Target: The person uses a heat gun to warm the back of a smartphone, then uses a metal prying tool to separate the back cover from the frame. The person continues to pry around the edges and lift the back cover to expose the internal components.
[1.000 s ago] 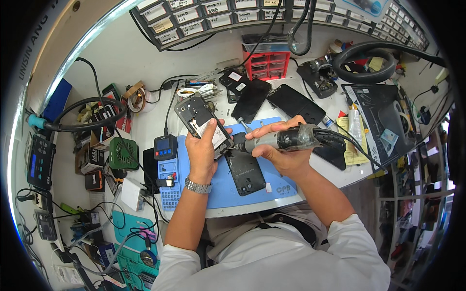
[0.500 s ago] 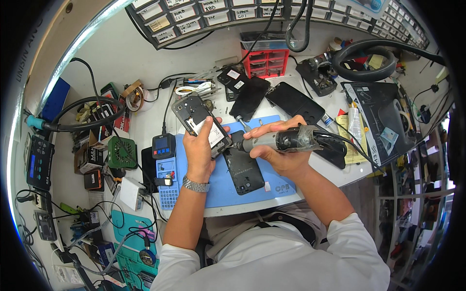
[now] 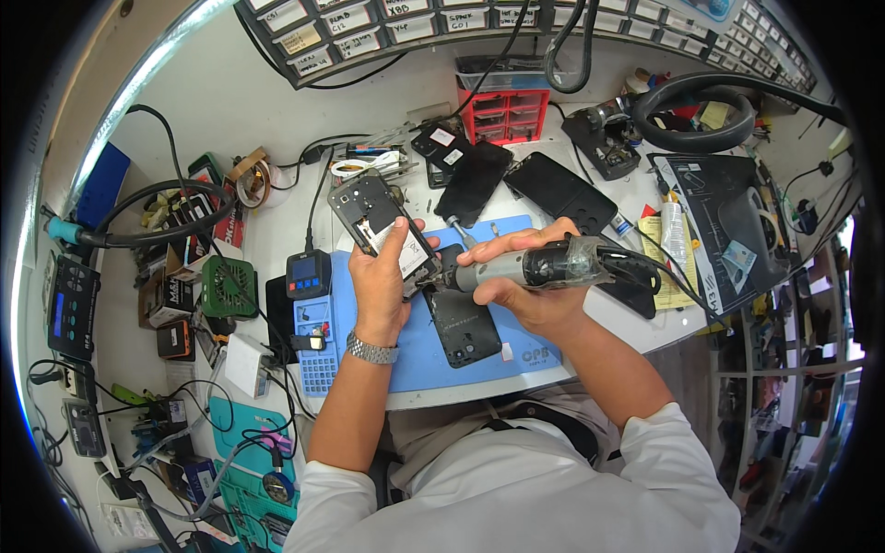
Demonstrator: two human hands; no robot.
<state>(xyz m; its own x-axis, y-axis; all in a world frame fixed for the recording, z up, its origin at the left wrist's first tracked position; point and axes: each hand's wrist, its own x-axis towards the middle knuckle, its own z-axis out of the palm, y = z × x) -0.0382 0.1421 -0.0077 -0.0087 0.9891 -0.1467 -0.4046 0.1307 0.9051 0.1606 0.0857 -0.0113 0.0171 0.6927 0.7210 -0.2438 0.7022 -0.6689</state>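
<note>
I am gripping an opened phone (image 3: 383, 226) in my left hand (image 3: 383, 281), top tilting up-left, while my right hand (image 3: 530, 290) is clasping a rotary tool (image 3: 530, 267) lying crosswise, tip pointing left at it.

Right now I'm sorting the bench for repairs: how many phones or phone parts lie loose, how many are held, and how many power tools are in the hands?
Phones lying flat: 4
Opened phone in left hand: 1
Rotary tool in right hand: 1
Total: 6
</note>
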